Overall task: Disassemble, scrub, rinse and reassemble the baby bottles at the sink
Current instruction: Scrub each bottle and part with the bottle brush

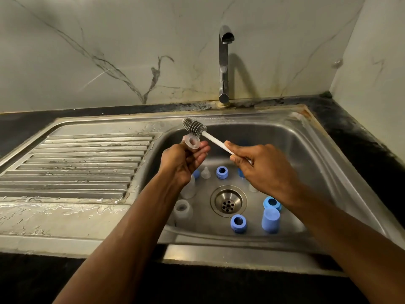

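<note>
My left hand [182,163] holds a clear silicone teat [192,142] over the sink, its round base facing me. My right hand [260,165] grips the white handle of a bottle brush [195,126]; the grey bristle head hangs just above the teat, apart from it. Down in the steel sink [306,137] lie the taken-apart pieces: blue screw rings [222,172] [238,223] [272,202], a blue cap [270,220], another clear teat [205,172] and two clear bottles [182,210] [189,187]. My arms hide further pieces.
The chrome tap [224,62] stands behind the basin with no water running. A wet ribbed draining board [76,163] lies to the left. The drain [228,201] sits mid-basin. Dark countertop [359,137] and marble wall surround the sink.
</note>
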